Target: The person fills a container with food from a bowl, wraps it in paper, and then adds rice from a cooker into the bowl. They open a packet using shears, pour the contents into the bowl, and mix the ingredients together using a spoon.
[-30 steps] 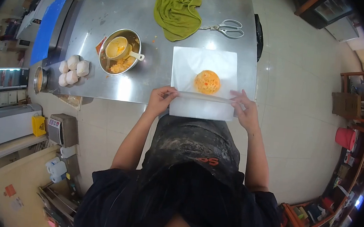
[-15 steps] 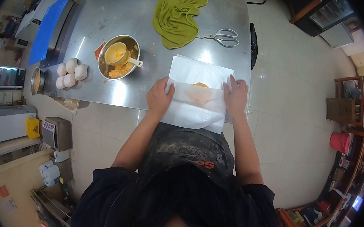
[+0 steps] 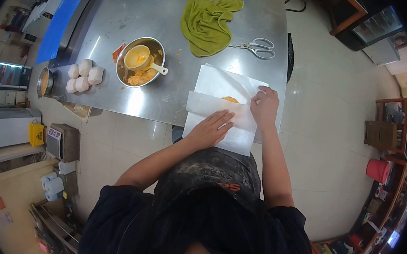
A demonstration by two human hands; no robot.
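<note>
One flat left hand (image 3: 211,128) presses white paper (image 3: 221,79) near orange filling (image 3: 230,99), the right hand (image 3: 264,105) pinching paper alongside; leaning harder could squash the filling.

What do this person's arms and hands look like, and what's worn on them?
Dark short sleeves end near the elbows, leaving the forearms bare. The left hand and right hand are ungloved, with no watch or bracelet visible.
</note>
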